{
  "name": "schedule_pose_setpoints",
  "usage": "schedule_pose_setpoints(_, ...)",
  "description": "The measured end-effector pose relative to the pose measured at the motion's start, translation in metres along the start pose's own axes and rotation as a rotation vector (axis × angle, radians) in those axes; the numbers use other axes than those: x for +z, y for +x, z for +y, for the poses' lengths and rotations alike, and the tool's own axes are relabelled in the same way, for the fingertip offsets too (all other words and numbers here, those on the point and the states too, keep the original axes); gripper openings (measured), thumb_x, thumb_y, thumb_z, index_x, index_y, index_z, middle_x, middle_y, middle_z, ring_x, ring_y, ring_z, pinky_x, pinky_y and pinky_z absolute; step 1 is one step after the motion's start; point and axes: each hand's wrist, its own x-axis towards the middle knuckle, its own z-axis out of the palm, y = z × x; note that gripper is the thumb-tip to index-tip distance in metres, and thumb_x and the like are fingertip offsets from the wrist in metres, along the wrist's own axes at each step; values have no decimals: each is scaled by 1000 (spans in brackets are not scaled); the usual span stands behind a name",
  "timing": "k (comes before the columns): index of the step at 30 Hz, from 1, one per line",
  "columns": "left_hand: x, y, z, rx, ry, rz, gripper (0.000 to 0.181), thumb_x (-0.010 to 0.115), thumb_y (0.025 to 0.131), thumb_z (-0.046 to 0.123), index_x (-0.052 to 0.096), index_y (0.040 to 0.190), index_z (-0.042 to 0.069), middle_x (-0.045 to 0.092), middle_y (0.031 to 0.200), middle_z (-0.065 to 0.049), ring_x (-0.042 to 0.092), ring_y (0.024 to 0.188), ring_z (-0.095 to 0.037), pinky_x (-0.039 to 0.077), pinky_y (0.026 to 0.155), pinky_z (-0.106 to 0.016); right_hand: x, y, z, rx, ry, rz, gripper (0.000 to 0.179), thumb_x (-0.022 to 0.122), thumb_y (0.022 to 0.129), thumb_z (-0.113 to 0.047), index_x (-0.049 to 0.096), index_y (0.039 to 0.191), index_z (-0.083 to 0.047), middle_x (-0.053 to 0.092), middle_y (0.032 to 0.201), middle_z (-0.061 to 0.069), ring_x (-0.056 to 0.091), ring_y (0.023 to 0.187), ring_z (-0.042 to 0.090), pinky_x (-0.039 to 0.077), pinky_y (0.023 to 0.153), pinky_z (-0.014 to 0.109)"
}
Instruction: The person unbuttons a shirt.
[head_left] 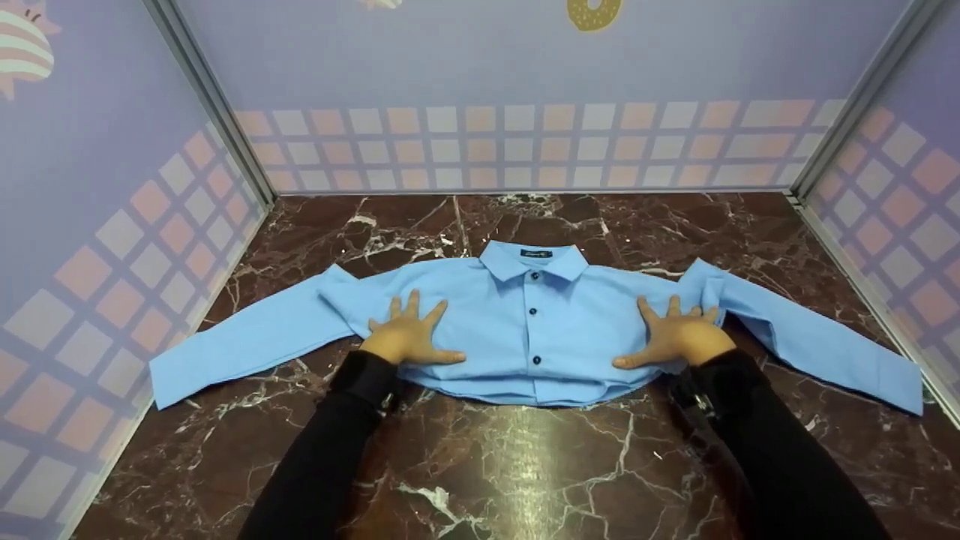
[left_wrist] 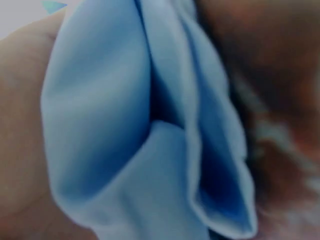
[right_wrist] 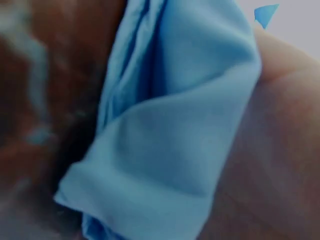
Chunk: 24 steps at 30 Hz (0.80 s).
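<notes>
A light blue collared shirt [head_left: 487, 322] with dark buttons lies front side up, its sleeves stretched out to both sides. Its lower body is folded under, leaving a short, loosely layered bottom edge. My left hand [head_left: 409, 337] rests on the left part of the chest, fingers spread and straight. On the right part of the chest my right hand [head_left: 679, 337] lies flat in the same way, thumb pointing inward. Both wrist views show loose folds of the blue cloth [left_wrist: 100, 100] close up beside each palm; the right one shows a turned-over flap [right_wrist: 160, 150].
The shirt lies on a dark red marbled table [head_left: 480, 465] with white veins. Purple panels with a checked band [head_left: 517, 142] stand at the back and on both sides. The left cuff [head_left: 176, 379] and right cuff [head_left: 904, 382] reach close to the side panels.
</notes>
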Motion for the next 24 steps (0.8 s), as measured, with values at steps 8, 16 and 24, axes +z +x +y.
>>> schedule_pose_setpoints(8, -11, 16, 0, 1, -16, 1, 111, 62, 86, 82, 10, 171, 33, -13, 175, -23, -12, 158, -56, 4, 111, -90, -14, 10, 9, 12, 110, -43, 139, 67, 79, -87, -8, 169, -13, -21, 162, 44, -16, 143, 76, 11, 107, 92)
schedule_pose_setpoints(16, -13, 12, 1, -17, 18, 2, 108, 65, 89, 77, 14, 171, 28, -6, 175, -26, -6, 157, -59, 11, 111, -90, -10, 11, 2, 8, 80, -20, 139, 65, 78, -89, -5, 169, -11, -16, 164, 44, -11, 143, 77, 6, 109, 91)
schedule_pose_setpoints(24, -29, 29, 68, 140, -24, 375, 36, 73, 99, 41, 77, 112, 8, 74, 121, -13, 68, 110, -35, 57, 95, -51, -9, 5, -69, -159, -99, 343, 99, 76, 91, -58, 32, 165, -9, 20, 169, 33, 24, 151, 63, 19, 117, 81)
